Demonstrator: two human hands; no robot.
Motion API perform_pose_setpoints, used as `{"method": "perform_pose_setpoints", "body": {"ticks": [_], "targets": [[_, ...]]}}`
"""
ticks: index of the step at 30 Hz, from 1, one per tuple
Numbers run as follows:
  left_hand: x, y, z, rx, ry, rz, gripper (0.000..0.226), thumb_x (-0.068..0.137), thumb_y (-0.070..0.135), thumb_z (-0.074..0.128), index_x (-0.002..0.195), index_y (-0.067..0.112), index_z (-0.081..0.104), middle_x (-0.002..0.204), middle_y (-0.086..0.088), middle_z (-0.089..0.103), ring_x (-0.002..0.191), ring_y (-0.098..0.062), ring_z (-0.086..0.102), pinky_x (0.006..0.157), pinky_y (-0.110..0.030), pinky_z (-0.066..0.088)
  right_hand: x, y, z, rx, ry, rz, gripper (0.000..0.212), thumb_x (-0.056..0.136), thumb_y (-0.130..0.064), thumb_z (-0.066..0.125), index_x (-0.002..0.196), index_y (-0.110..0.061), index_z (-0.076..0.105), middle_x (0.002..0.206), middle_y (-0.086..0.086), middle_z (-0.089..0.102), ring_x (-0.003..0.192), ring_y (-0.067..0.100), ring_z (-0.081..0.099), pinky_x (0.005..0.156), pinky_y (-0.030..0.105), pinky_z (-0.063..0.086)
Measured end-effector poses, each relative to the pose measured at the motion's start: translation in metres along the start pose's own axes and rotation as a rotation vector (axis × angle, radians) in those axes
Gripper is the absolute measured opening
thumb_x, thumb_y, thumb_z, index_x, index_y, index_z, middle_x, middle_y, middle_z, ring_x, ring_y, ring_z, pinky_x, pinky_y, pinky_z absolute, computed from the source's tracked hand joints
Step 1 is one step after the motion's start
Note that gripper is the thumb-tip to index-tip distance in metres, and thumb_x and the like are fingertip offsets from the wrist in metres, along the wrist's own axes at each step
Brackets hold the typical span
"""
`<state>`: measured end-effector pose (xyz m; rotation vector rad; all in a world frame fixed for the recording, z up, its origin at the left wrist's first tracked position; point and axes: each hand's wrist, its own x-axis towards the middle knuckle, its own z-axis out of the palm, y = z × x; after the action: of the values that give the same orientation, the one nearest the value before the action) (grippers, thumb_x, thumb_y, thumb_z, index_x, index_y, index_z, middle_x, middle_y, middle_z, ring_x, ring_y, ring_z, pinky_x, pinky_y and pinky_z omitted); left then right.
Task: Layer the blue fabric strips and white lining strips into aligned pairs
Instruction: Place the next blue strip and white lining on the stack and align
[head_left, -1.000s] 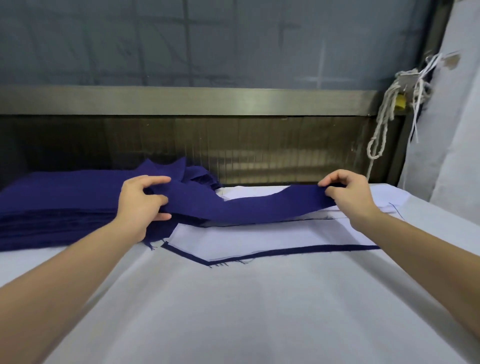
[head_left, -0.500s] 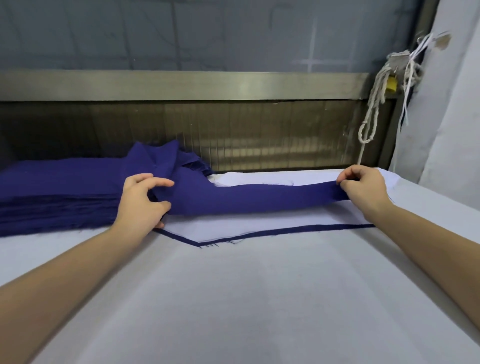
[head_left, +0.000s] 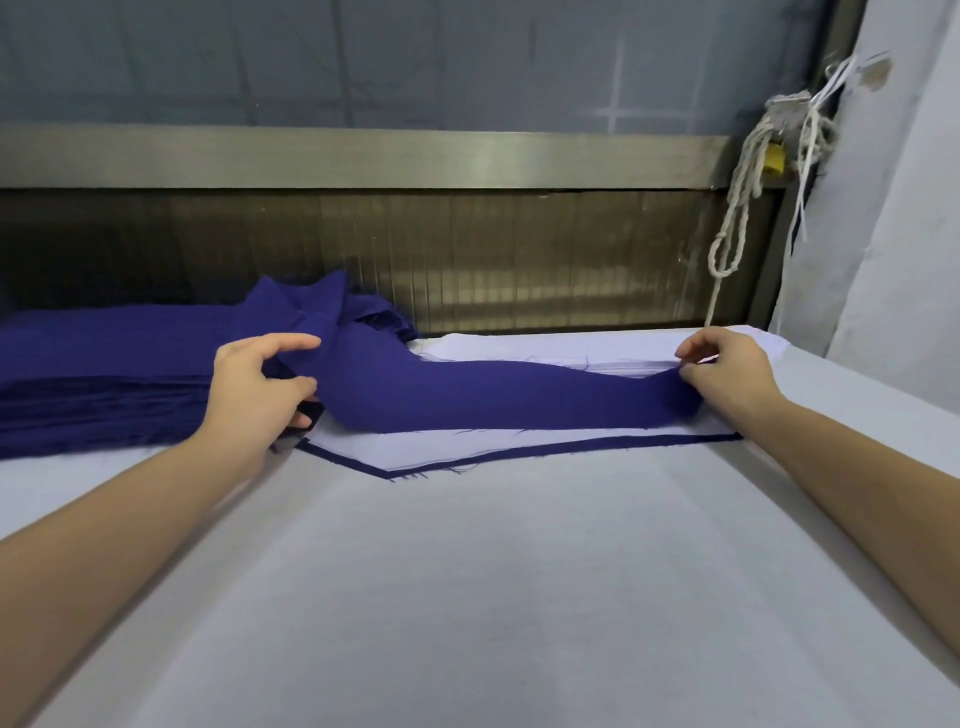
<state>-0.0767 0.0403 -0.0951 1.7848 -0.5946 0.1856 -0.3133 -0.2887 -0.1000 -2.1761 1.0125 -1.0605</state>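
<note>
A long blue fabric strip (head_left: 498, 397) stretches across the table between my two hands. My left hand (head_left: 257, 387) pinches its left end beside a thick stack of blue strips (head_left: 104, 374). My right hand (head_left: 727, 371) grips its right end, pressing it down near a stack of white lining strips (head_left: 545, 353). The strip sags over a layered pile whose top white lining (head_left: 395, 447) shows, with a blue edge (head_left: 571, 448) peeking out along the near side.
The table (head_left: 493, 597) is covered in white cloth. A metal rail and a ribbed panel (head_left: 519, 260) run behind the stacks. A knotted white rope (head_left: 737, 208) hangs at the back right beside a pale wall.
Both hands have lowered the blue strip toward the white lining pile and drawn it a little to the right. My right hand has moved toward the pile's far right end.
</note>
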Motion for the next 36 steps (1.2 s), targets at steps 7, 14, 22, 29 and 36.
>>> {"method": "perform_pose_setpoints", "body": {"ticks": [7,14,22,29,36], "targets": [[0.0,0.001,-0.003,-0.128,-0.09,0.011,0.054,0.082,-0.009,0.06,0.111,0.037,0.063,0.083,-0.003,0.063,0.058,-0.01,0.063,0.073,-0.029,0.054,-0.001,0.0,0.0,0.007,0.007,0.007,0.028,0.081,0.014,0.045,0.082,-0.009,0.062,0.087,0.005,0.059,0.086,0.02,0.052,0.078,0.031,0.043],[0.002,-0.001,-0.002,-0.144,-0.118,0.02,0.048,0.085,-0.01,0.056,0.118,0.024,0.064,0.092,-0.001,0.065,0.066,-0.014,0.06,0.068,-0.015,0.054,-0.001,0.0,0.001,0.002,0.009,-0.004,0.027,0.083,0.012,0.046,0.083,-0.01,0.062,0.087,0.005,0.059,0.088,0.02,0.052,0.079,0.032,0.046],[0.0,0.003,-0.003,-0.123,-0.024,0.071,0.037,0.085,-0.007,0.059,0.105,0.024,0.063,0.123,0.001,0.049,0.052,-0.001,0.061,0.059,-0.01,0.052,0.006,-0.002,-0.013,0.045,0.049,-0.026,0.032,0.079,0.013,0.043,0.074,-0.013,0.062,0.079,0.003,0.058,0.083,0.02,0.052,0.071,0.029,0.039],[-0.007,0.004,0.002,-0.13,-0.034,0.066,0.023,0.086,0.003,0.064,0.087,0.026,0.067,0.107,-0.006,0.063,0.051,-0.007,0.065,0.061,-0.019,0.056,0.013,0.018,-0.025,0.061,-0.04,0.066,0.034,0.083,0.007,0.051,0.061,-0.018,0.06,0.068,0.001,0.057,0.071,0.02,0.049,0.057,0.025,0.04],[-0.006,0.008,0.0,-0.071,-0.181,0.062,0.035,0.081,-0.009,0.063,0.093,0.024,0.067,0.099,-0.009,0.064,0.064,-0.02,0.065,0.058,-0.02,0.057,0.012,0.028,-0.025,0.015,-0.086,0.081,0.032,0.082,0.006,0.053,0.061,-0.016,0.06,0.069,0.001,0.058,0.076,0.02,0.05,0.063,0.026,0.041]]}}
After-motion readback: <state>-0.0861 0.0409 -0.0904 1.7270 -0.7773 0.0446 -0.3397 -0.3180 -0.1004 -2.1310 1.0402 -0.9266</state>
